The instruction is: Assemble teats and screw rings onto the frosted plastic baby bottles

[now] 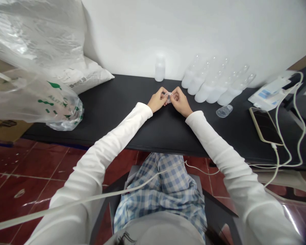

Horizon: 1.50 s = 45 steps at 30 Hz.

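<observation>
My left hand (158, 100) and my right hand (180, 101) meet over the middle of the black table. Between them is a small clear plastic piece (169, 94) with a rounded edge, pinched from both sides by thumbs and fingers. My fingers cover much of it, so its full shape is hidden. Behind my hands, by the wall, stands a single translucent white bottle (160, 69) without a tapered top. To the right, several white bottles (202, 92) with clear tapered tops stand grouped. A loose clear tapered cap (224, 111) lies in front of them.
Plastic bags (61, 98) with green print and a white sack (91, 76) crowd the left end, near a cardboard box (7, 129). A phone (266, 126) with white cables (277, 160) and a white packet (269, 93) lie at right. Another cable (140, 185) crosses my lap.
</observation>
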Each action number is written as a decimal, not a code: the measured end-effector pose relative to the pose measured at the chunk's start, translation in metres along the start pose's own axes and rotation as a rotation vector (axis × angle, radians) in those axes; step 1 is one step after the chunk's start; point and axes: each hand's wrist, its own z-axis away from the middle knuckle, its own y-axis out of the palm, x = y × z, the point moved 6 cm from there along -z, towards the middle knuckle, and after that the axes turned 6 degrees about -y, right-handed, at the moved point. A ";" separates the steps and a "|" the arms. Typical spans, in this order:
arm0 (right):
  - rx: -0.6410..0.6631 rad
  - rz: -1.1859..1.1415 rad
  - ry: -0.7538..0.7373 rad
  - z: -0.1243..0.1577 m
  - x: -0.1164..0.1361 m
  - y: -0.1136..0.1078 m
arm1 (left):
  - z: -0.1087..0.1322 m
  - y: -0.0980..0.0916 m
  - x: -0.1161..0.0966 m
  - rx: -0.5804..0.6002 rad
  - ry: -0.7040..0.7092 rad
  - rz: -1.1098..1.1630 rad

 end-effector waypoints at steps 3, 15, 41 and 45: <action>0.016 -0.024 0.016 0.000 -0.001 0.000 | -0.003 0.001 0.005 0.009 -0.025 0.024; 0.010 -0.079 -0.006 -0.004 -0.012 0.004 | 0.001 0.001 -0.002 0.030 0.079 0.045; 0.001 -0.104 -0.017 -0.003 -0.006 0.006 | 0.004 0.000 -0.009 -0.033 0.072 0.076; -0.030 -0.099 -0.024 -0.002 -0.003 0.003 | 0.002 0.003 -0.006 -0.023 0.043 0.147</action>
